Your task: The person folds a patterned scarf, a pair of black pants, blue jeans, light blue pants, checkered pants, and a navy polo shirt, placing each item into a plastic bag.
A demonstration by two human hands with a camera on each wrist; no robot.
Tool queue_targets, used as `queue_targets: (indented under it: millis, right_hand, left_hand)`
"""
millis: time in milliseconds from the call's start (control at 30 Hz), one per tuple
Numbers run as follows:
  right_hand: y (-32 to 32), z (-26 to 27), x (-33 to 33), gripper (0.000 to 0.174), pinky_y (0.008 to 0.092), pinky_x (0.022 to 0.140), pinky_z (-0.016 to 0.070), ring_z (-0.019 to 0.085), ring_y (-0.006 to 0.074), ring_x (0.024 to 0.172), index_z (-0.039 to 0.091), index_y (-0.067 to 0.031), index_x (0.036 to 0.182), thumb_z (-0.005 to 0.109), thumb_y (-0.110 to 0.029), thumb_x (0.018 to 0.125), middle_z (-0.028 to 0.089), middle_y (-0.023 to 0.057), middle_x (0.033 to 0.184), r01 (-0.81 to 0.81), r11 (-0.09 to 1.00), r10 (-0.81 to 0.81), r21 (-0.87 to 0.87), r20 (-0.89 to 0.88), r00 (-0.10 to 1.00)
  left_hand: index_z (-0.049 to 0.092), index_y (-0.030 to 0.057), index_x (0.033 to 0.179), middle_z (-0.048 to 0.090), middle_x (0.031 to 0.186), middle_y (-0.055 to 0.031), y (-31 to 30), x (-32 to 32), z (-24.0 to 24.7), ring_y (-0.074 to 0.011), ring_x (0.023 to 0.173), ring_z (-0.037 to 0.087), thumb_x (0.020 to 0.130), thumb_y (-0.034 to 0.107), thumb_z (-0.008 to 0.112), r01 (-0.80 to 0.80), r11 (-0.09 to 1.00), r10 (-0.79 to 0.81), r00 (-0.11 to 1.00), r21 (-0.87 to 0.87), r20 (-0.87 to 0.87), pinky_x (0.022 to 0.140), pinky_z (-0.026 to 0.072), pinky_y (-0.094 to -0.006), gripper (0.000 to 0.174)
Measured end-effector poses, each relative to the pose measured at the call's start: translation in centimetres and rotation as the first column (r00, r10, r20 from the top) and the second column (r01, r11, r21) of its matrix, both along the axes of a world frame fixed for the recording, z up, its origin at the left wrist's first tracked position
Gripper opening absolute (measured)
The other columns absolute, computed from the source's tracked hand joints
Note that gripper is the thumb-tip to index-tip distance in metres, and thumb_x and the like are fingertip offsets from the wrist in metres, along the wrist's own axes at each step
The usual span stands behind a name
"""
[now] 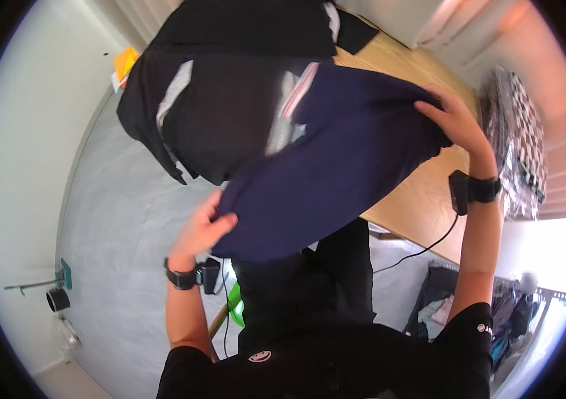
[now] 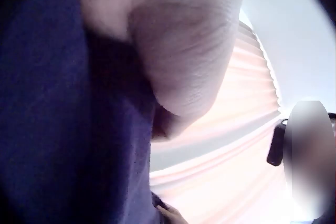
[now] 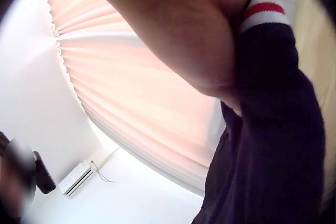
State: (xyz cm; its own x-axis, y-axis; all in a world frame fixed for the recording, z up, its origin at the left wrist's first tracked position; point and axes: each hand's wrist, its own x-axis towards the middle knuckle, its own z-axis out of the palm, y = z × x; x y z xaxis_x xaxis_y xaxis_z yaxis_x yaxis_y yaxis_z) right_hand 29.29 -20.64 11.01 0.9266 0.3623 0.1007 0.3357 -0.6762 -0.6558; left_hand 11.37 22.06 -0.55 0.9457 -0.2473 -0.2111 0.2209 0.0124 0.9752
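Note:
A navy garment (image 1: 323, 166) is stretched between my two hands, in front of my body and over the table's near edge. Its striped trim in white, red and navy shows as a band (image 3: 265, 8) in the right wrist view. My left hand (image 1: 204, 226) grips the lower left end, thumb on top. At the upper right end, my right hand (image 1: 459, 123) holds the cloth between thumb and fingers. In both wrist views the cloth hides most of the fingers. Just beyond lies a heap of black garments (image 1: 230, 100) with pale silvery strips.
The wooden table (image 1: 416, 193) extends to the right. Plastic-wrapped checkered packs (image 1: 522, 139) stand beside it. More clothes (image 1: 442, 309) lie in a container at lower right. A cable (image 1: 419, 254) hangs from my right wrist. Grey floor (image 1: 110, 246) spreads at left.

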Motion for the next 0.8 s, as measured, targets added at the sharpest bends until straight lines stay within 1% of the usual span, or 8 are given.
queue_targets:
  millis: [67, 167, 267, 333, 433, 533, 667, 800]
  right_hand:
    - [-3.6, 1.2, -2.8, 0.029, 0.0297, 0.085, 0.0464, 0.058, 0.0175, 0.093, 0.06, 0.0015, 0.112, 0.062, -0.018, 0.09, 0.065, 0.0096, 0.1, 0.125, 0.992, -0.125, 0.033, -0.02, 0.992]
    - [-8.6, 0.8, -6.3, 0.029, 0.0294, 0.082, 0.0472, 0.06, 0.0169, 0.089, 0.06, 0.0015, 0.111, 0.063, -0.016, 0.089, 0.066, 0.0094, 0.097, 0.367, 0.926, -0.36, 0.083, -0.089, 0.929]
    - [-13.4, -3.0, -9.4, 0.032, 0.0292, 0.08, 0.0479, 0.062, 0.0186, 0.088, 0.06, 0.0018, 0.111, 0.066, -0.016, 0.086, 0.067, 0.0121, 0.096, 0.474, 0.877, -0.476, -0.075, -0.011, 0.879]
    - [-14.0, -4.5, -11.1, 0.037, 0.0315, 0.08, 0.0483, 0.063, 0.0228, 0.088, 0.059, 0.0021, 0.111, 0.069, -0.019, 0.082, 0.067, 0.0161, 0.096, 0.45, 0.836, -0.463, -0.312, 0.037, 0.886]
    - [-11.4, -5.6, -12.9, 0.045, 0.0388, 0.083, 0.0473, 0.063, 0.0311, 0.092, 0.058, 0.0035, 0.111, 0.07, -0.026, 0.08, 0.066, 0.0198, 0.096, 0.548, 0.793, -0.597, -0.268, -0.161, 0.786]
    - [-11.4, -7.7, -12.4, 0.055, 0.0396, 0.088, 0.0469, 0.062, 0.0366, 0.098, 0.056, 0.0047, 0.117, 0.067, -0.037, 0.082, 0.065, 0.0232, 0.103, 0.62, 0.747, -0.592, -0.238, 0.186, 0.784]
    - [-10.6, -8.3, -9.5, 0.057, 0.0379, 0.088, 0.0472, 0.062, 0.0356, 0.099, 0.057, 0.0052, 0.117, 0.066, -0.04, 0.083, 0.064, 0.0242, 0.104, 0.651, 0.741, -0.611, -0.168, 0.236, 0.756]
    - [-10.5, -5.7, -6.4, 0.052, 0.0321, 0.087, 0.047, 0.063, 0.0257, 0.097, 0.06, 0.0047, 0.114, 0.068, -0.035, 0.082, 0.065, 0.0183, 0.105, 0.536, 0.82, -0.57, -0.198, -0.207, 0.795]
  left_hand:
    - [0.052, 0.0004, 0.12, 0.061, 0.103, -0.0016, -1.6, 3.4, 3.5, -0.0073, 0.091, 0.056, 0.088, 0.005, 0.059, -0.114, 0.973, 0.029, 0.923, 0.199, 0.383, 0.079, 0.0476, -0.0243, 0.033]
    - [0.054, 0.0, 0.113, 0.066, 0.096, -0.0062, -4.6, 9.0, 8.9, -0.0076, 0.085, 0.06, 0.087, 0.011, 0.063, 0.058, 0.988, -0.099, 0.95, 0.146, 0.297, 0.074, 0.0483, -0.0242, 0.03]
    - [0.055, 0.0004, 0.11, 0.067, 0.096, -0.0115, -4.8, 13.5, 8.2, -0.0161, 0.084, 0.064, 0.083, 0.022, 0.069, 0.196, 0.842, -0.317, 0.934, 0.502, 0.167, 0.075, 0.0495, -0.0285, 0.038]
    - [0.057, 0.0003, 0.108, 0.065, 0.097, -0.0128, -4.9, 15.1, 5.8, -0.0208, 0.091, 0.062, 0.078, 0.027, 0.074, -0.002, 0.509, -0.398, 0.886, 0.861, 0.237, 0.082, 0.0479, -0.0311, 0.043]
    - [0.057, -0.0001, 0.109, 0.064, 0.097, -0.0135, -5.7, 13.3, 5.8, -0.0219, 0.091, 0.062, 0.075, 0.026, 0.077, -0.078, 0.574, -0.206, 0.95, 0.815, 0.236, 0.082, 0.0482, -0.0325, 0.047]
    - [0.051, 0.0004, 0.118, 0.063, 0.099, -0.0131, -5.2, 12.4, 4.9, -0.0186, 0.092, 0.061, 0.077, 0.015, 0.076, -0.13, 0.79, -0.049, 0.961, 0.6, 0.272, 0.083, 0.0485, -0.0305, 0.05]
    - [0.039, 0.001, 0.129, 0.06, 0.107, -0.0136, -5.1, 11.2, 4.2, -0.0184, 0.098, 0.059, 0.078, 0.008, 0.075, -0.221, 0.947, 0.15, 0.946, 0.232, 0.287, 0.088, 0.0482, -0.031, 0.063]
    - [0.04, -0.0047, 0.126, 0.06, 0.109, -0.014, -5.4, 10.6, 4.2, -0.0197, 0.104, 0.057, 0.075, 0.008, 0.075, -0.047, 0.924, 0.009, 0.995, 0.38, 0.101, 0.093, 0.0454, -0.0326, 0.063]
